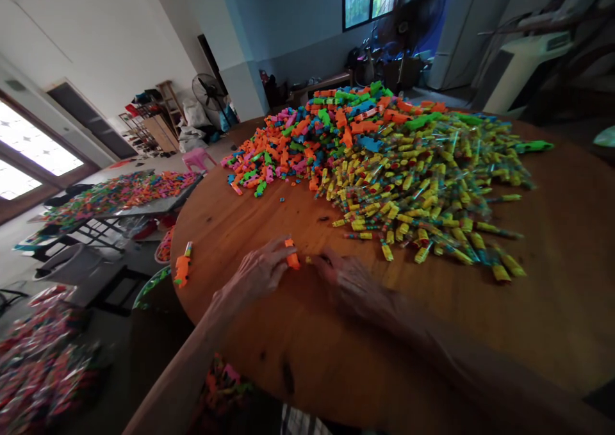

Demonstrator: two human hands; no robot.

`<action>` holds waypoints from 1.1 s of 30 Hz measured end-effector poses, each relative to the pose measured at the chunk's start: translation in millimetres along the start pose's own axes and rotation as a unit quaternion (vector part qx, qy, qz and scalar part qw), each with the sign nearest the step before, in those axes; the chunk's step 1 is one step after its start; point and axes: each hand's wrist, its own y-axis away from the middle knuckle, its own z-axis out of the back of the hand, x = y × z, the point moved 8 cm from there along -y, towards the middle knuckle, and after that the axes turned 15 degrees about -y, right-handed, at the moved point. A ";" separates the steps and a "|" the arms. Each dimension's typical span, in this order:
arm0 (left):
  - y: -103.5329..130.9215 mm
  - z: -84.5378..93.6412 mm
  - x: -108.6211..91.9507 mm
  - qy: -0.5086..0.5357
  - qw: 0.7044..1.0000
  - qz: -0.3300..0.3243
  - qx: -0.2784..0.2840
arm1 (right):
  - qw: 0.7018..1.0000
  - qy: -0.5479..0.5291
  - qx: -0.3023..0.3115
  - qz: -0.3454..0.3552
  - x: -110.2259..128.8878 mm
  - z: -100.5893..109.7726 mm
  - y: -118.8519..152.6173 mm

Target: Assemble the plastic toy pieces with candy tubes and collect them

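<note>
My left hand (259,268) is closed on a small orange plastic toy (292,255), held low over the round wooden table. Just to its right, my right hand (348,275) has its fingers drawn together, slightly blurred. A tiny yellowish bit (309,260) shows at those fingertips; what the fingers grip is mostly hidden. Beyond my right hand lies a heap of clear tubes with yellow wrappers (423,179). Behind and left of that is a pile of orange, green, blue and pink plastic toys (288,140). One orange toy with a clear tube in it (183,266) rests near the left edge.
The round wooden table (552,307) fills the middle. Left of it stands a lower table with more coloured toys (129,195), a grey tub (72,262) and a pink stool (198,158). Bagged toys (43,364) lie on the floor. Fans and a window are at the back.
</note>
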 end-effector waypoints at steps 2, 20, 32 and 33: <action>-5.1 -0.2 -4.5 -0.011 1.000 0.021 0.004 | 1.000 -0.008 -0.007 0.000 -5.2 2.4 1.1; -19.1 -3.0 -27.4 -0.025 1.000 0.001 0.011 | 0.999 0.001 -0.046 0.021 -14.1 6.3 -1.4; -34.7 -1.9 -36.2 -0.115 0.987 -0.083 0.075 | 0.997 0.073 -0.002 0.033 -9.7 -0.3 -1.5; -37.2 -0.9 -38.0 -0.120 0.984 -0.099 0.083 | 0.996 0.081 0.004 0.040 -8.7 -1.8 -1.4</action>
